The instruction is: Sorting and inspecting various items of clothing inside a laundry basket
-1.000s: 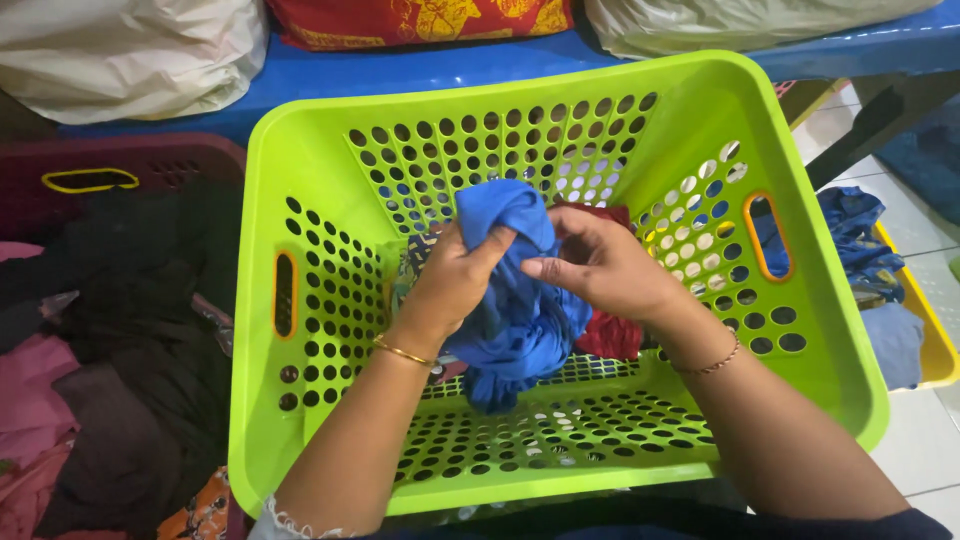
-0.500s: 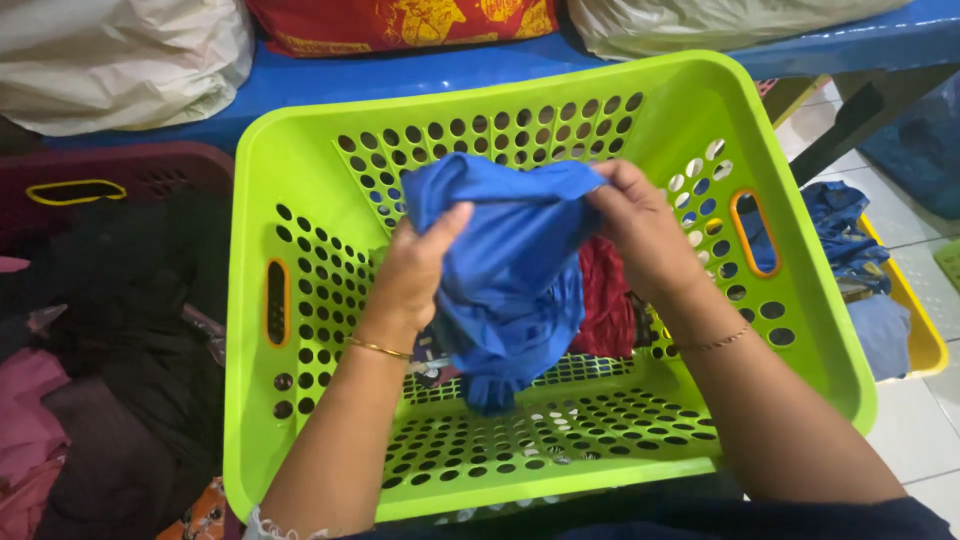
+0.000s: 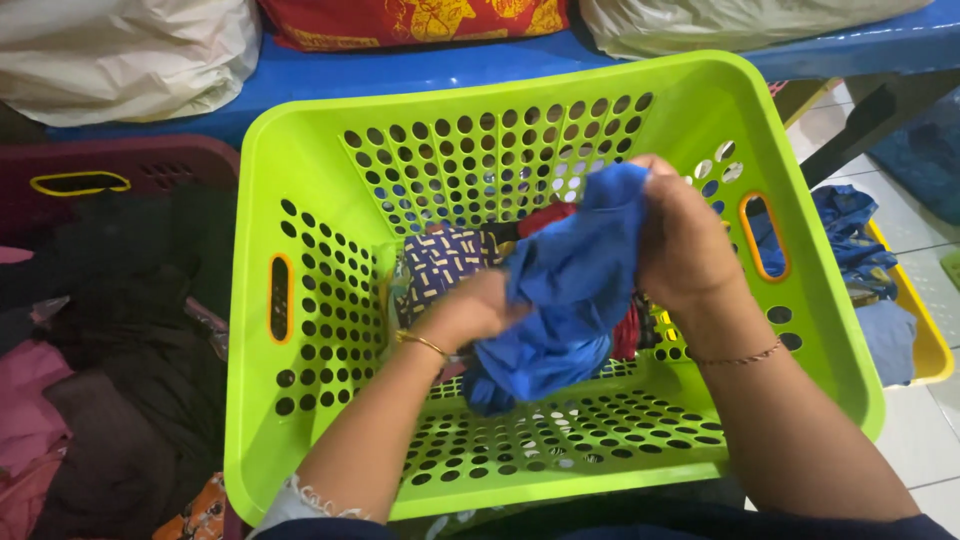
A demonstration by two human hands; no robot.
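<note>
1. A dark maroon basket (image 3: 130, 165) sits at the far left, heaped with dark and pink clothes (image 3: 110, 340), so it serves as a holding place for a separate pile.
2. The lime-green basket (image 3: 300, 180) stands in the middle, tipped toward the person, which brings its inside within easy reach.
3. The left hand (image 3: 470, 315) is closed on the lower folds of the blue cloth (image 3: 560, 300), bunching them inside the basket.
4. A patterned cloth (image 3: 440, 265) and a red one (image 3: 548, 218) lie beneath, on the basket floor.
5. The right hand (image 3: 685, 240) grips the cloth's upper edge, lifting it clear of the others.
6. A yellow basket (image 3: 925, 345) with blue clothes (image 3: 850, 225) sits at right.
</note>
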